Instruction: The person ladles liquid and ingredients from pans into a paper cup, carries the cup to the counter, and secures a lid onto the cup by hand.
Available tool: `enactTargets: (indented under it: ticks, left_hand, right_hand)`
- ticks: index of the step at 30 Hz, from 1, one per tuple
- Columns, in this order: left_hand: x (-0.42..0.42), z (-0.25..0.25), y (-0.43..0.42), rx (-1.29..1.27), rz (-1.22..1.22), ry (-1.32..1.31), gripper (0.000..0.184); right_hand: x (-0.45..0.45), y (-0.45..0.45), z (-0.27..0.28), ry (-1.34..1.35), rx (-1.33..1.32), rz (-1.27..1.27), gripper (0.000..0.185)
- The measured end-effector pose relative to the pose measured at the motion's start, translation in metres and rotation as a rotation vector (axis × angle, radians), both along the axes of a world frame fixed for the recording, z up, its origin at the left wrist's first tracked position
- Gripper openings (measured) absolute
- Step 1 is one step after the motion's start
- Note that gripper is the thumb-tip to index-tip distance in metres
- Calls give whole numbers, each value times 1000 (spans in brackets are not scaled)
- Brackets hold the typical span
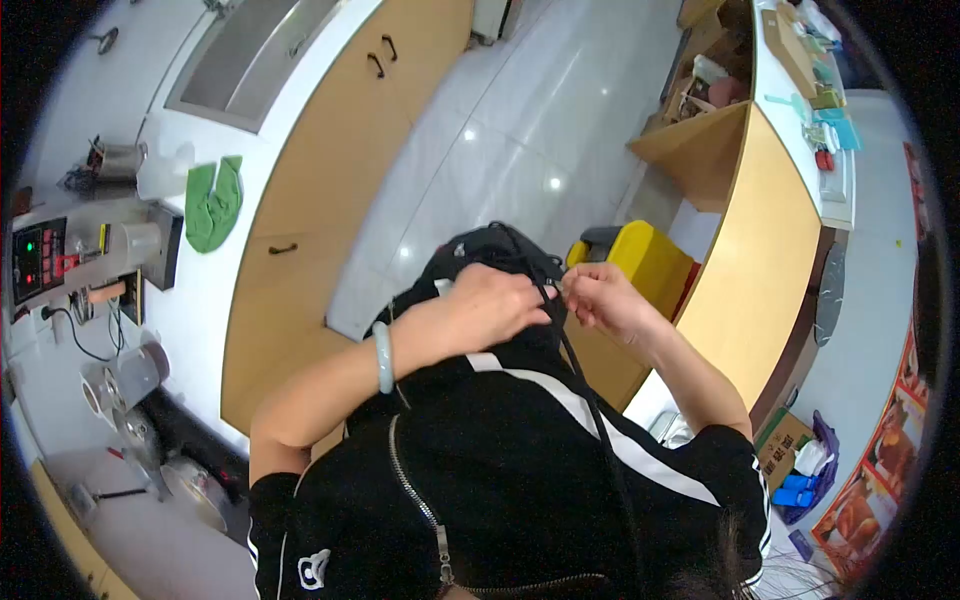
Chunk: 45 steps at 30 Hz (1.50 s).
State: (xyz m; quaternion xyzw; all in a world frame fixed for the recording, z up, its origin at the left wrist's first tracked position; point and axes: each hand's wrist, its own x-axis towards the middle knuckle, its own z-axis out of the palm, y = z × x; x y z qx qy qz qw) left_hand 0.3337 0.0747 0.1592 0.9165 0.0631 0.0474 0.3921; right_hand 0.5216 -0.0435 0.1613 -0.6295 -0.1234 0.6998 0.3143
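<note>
My left hand [490, 308], below a pale bangle [384, 357], is at waist height in front of my black jacket [480, 440]. Its fingers are curled closed at a black cord [516, 250], which loops over the dark cloth [465, 255] at my waist. Close to its fingertips, my right hand [600, 295] is pinched shut at the cord's side. What lies between the right fingertips is too small to make out. A long dark strand [590, 395] runs down the jacket front from near the hands.
On the left, a white counter [265, 150] carries a green cloth [213, 203], a sink [250, 60] and pots [195, 490]. A yellow bin [650, 262] stands beside the wooden cabinet [755, 230] at right. Tiled floor [500, 140] runs between the counters.
</note>
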Motion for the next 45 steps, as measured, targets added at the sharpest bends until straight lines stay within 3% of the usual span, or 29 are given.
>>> enactTargets:
  ticks: [3, 5, 7, 8, 21, 23, 25, 26, 29, 37, 45]
  left_hand:
    - [14, 1, -6, 116, -84, 128, 30]
    - [22, 8, -5, 165, -44, 234, 25]
    - [23, -8, -7, 111, 16, 84, 21]
    - [24, -2, -6, 110, 46, 121, 20]
    - [18, -26, -3, 108, 90, 78, 20]
    - [17, -21, -1, 116, 116, 74, 19]
    - [16, -16, 2, 123, 142, 69, 19]
    - [14, -14, 3, 81, 159, 59, 18]
    - [11, -16, 6, 39, 203, 1, 14]
    - [8, -20, 18, 85, 382, 40, 16]
    - [-6, -19, 31, -69, 510, 63, 16]
  right_hand:
    - [-8, -1, -4, -154, 35, 37, 12]
    - [-17, -3, -2, -180, 145, 6, 14]
    - [-17, 1, 0, -219, 96, 52, 15]
    - [-17, -1, -7, -125, 133, -15, 12]
    - [-20, -13, -31, -184, 361, 22, 24]
    - [-20, -13, -41, -265, 372, 60, 32]
    - [-25, -10, -33, -978, 831, 343, 30]
    - [-23, -9, -27, -951, 746, 511, 30]
    - [-26, -2, -34, -1037, 749, 569, 28]
    - [-26, 3, -48, -1092, 723, 511, 21]
    - [-27, 4, -48, -1072, 693, 542, 20]
